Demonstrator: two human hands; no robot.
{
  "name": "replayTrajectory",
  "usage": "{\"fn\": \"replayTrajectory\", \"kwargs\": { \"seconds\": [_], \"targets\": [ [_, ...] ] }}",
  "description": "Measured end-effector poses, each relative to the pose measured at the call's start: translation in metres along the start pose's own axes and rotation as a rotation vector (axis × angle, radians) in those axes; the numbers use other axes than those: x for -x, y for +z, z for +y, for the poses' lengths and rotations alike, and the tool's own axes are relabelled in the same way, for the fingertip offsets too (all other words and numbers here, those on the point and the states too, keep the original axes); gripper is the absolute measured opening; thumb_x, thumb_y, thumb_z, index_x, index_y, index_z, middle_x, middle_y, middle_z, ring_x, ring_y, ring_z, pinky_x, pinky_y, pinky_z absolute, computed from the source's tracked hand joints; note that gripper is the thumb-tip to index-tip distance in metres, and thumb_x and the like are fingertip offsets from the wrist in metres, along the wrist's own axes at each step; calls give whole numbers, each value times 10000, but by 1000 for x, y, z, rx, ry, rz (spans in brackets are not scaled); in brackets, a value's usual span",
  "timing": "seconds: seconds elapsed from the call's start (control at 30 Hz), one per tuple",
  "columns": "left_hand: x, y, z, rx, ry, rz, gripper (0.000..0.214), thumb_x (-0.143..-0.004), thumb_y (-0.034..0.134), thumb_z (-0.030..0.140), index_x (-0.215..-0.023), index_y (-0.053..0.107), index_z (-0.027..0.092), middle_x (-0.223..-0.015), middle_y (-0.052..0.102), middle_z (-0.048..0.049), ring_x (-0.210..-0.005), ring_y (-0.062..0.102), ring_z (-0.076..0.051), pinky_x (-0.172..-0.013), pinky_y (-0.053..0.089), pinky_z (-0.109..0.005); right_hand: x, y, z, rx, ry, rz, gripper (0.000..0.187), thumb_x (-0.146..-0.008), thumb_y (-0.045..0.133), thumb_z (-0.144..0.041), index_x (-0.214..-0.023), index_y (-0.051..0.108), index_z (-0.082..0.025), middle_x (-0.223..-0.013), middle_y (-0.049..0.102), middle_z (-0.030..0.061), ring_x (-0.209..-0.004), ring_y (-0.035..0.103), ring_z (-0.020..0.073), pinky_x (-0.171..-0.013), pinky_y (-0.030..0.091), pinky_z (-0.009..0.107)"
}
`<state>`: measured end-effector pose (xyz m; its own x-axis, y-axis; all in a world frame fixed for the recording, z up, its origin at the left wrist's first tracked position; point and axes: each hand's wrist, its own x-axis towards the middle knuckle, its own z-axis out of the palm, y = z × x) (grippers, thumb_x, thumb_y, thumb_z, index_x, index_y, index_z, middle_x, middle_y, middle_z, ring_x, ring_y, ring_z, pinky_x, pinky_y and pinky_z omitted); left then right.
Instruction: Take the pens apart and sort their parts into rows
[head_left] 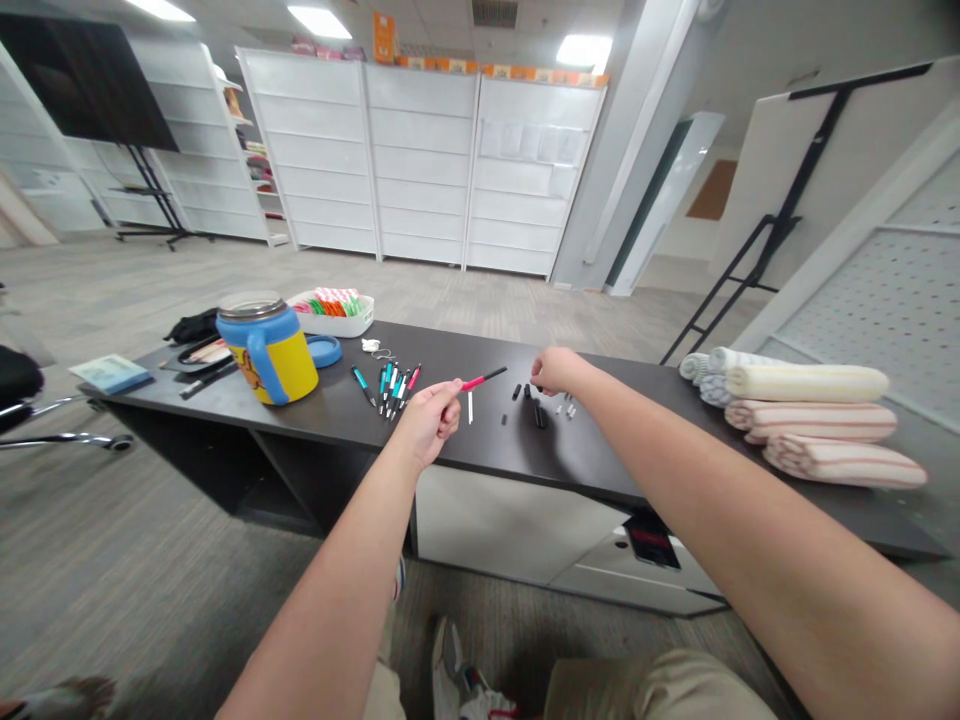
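My left hand (435,418) is closed round a red pen barrel with a black grip section (484,380), which points to the right above the desk. My right hand (556,371) is pinched low over a group of small black pen parts (540,416); a dark bit shows at its fingertips, too small to make out. Beside it on the right lie tiny clear or whitish pieces (571,411). Thin white refills (470,407) rest just right of my left hand. Several assembled teal, white and red click pens (391,388) lie to its left.
The dark desk (480,455) holds a blue and yellow mug (281,360), its blue lid (324,350), a white basket of colourful packets (352,322) and a small booklet (111,373) at left. Rolled towels (814,420) are stacked at right. A phone (651,541) sits below the front edge.
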<state>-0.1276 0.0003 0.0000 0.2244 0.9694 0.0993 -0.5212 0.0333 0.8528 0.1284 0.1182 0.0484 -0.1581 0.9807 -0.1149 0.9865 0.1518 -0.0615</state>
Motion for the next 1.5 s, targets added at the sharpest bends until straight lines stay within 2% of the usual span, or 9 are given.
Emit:
{"fn": "replayTrajectory", "kwargs": {
  "seconds": [0.17, 0.33, 0.43, 0.67, 0.8, 1.07, 1.2, 1.33, 1.5],
  "targets": [
    [0, -1, -1, 3, 3, -12, 416, -846, 791, 446, -731, 491, 181, -517, 428, 87, -390, 263, -30, -381, 143, -194, -2, 4, -8, 0, 74, -54, 273, -859, 752, -446, -919, 801, -185, -614, 728, 81, -673, 740, 224, -708, 559, 316],
    [-1, -2, -2, 0, -7, 1, 367, -841, 794, 444, -799, 556, 168, -515, 427, 90, -388, 263, -31, -380, 137, -192, -3, 3, -20, 36, 153, -126, 449, -1000, 539, -493, -940, 778, -118, -593, 716, 94, -629, 740, 216, -724, 560, 316],
    [-1, -1, -1, 0, -15, 8, 363, -826, 809, 448, -839, 585, 163, -512, 424, 95, -386, 264, -29, -381, 138, -189, -2, 3, -28, 58, 161, -167, 502, -979, 548, -556, -944, 767, -107, -610, 728, 94, -651, 753, 224, -743, 560, 307],
    [0, 1, 0, -11, -20, 6, 348, -838, 799, 441, -851, 610, 149, -515, 422, 93, -385, 266, -26, -382, 128, -193, -5, 6, -48, 97, 129, -240, 257, -922, 659, -356, -916, 773, -125, -667, 757, 83, -733, 770, 225, -772, 555, 287],
    [-1, 1, -1, -3, -10, 5, 365, -829, 808, 444, -814, 577, 162, -518, 431, 92, -384, 270, -25, -380, 133, -191, -5, 7, -52, 120, 114, -219, 241, -909, 654, -319, -896, 780, -115, -703, 771, 108, -774, 772, 243, -782, 559, 303],
    [-1, 1, 0, -1, -3, -3, 430, -824, 811, 457, -739, 491, 182, -518, 435, 87, -383, 272, -24, -379, 144, -188, -6, 5, -38, 99, 90, -195, 433, -1010, 514, -451, -1059, 765, -101, -695, 761, 126, -708, 765, 245, -793, 568, 338],
    [-1, 0, -1, 5, 0, -6, 407, -832, 805, 441, -752, 502, 181, -520, 435, 86, -386, 271, -27, -381, 142, -187, -3, 3, -22, 53, 20, -186, 409, -978, 568, -418, -1252, 705, -148, -949, 796, 144, -658, 751, 228, -722, 587, 346],
    [-2, -1, -2, 4, -10, -7, 408, -824, 810, 449, -767, 508, 181, -522, 435, 88, -383, 272, -25, -382, 140, -186, 2, -1, -6, 15, -120, -171, 568, -851, 729, -357, -1397, 628, -239, -1281, 727, 103, -928, 762, 235, -843, 588, 320],
    [-2, -1, -2, 2, -12, -9, 409, -832, 800, 460, -765, 509, 181, -522, 430, 88, -384, 273, -27, -381, 131, -189, 4, -2, 3, 49, -247, -147, 636, -698, 866, -412, -1298, 713, -269, -1283, 724, 76, -1166, 686, 299, -974, 549, 346]
  ]
}}
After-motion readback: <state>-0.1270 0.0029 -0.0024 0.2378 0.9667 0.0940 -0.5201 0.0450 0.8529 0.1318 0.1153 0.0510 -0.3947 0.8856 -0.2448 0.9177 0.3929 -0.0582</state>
